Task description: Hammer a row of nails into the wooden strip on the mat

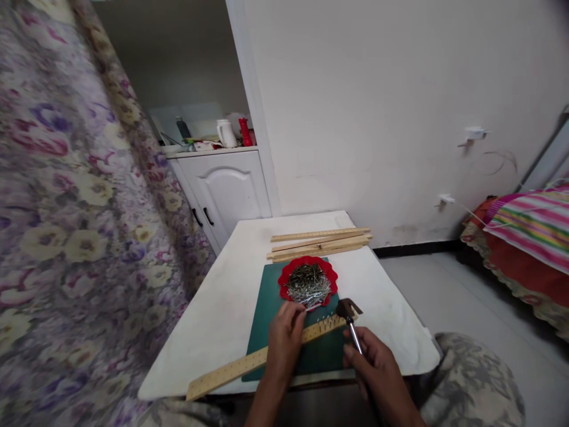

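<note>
My left hand (287,332) is closed in a pinch at the near rim of a red scalloped bowl (284,290), with a thin pale nail (313,307) sticking out of its fingertips. The bowl holds many loose nails (310,283), darker ones at the back and silvery ones in front. Under that hand runs a pale wooden strip (235,370), dotted with small holes; several nails (328,322) stand upright near its right end. My right hand (373,359) is wrapped round the handle of a claw hammer (354,332), whose dark head is raised beside these nails.
A green mat (271,284) lies beneath the bowl and strip on a white-covered table (213,314). Several wooden strips (320,246) lie behind the bowl. Floral curtains (89,207) hang at the left, a white cabinet (226,190) stands behind, and a bed (528,249) is at the right.
</note>
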Action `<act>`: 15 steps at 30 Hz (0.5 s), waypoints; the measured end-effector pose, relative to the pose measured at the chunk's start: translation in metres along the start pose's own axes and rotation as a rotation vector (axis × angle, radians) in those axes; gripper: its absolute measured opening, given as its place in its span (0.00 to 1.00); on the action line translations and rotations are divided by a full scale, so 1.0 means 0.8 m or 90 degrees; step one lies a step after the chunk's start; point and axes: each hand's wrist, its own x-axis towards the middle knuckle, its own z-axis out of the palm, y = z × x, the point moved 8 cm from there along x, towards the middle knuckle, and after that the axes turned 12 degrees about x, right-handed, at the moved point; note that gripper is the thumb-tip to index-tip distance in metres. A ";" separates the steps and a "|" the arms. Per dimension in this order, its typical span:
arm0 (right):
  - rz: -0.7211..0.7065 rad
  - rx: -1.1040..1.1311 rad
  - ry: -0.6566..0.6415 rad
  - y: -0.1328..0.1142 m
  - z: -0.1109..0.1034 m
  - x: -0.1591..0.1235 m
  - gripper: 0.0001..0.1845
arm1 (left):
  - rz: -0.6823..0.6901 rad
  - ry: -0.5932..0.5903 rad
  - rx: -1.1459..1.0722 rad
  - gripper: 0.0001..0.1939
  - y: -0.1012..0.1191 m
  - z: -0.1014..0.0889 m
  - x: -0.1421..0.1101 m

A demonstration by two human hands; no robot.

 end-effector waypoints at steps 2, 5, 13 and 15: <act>-0.054 -0.003 0.032 -0.013 -0.002 0.003 0.21 | 0.015 -0.062 -0.057 0.10 0.019 0.006 -0.022; -0.087 -0.006 0.051 -0.018 -0.004 0.003 0.17 | 0.053 -0.145 -0.116 0.09 0.040 0.019 -0.052; 0.011 0.045 0.019 0.009 0.004 -0.007 0.18 | -0.234 -0.117 -0.426 0.12 -0.001 0.061 -0.084; 0.012 0.054 0.021 0.009 0.007 -0.009 0.19 | -0.309 -0.104 -0.554 0.13 -0.008 0.083 -0.095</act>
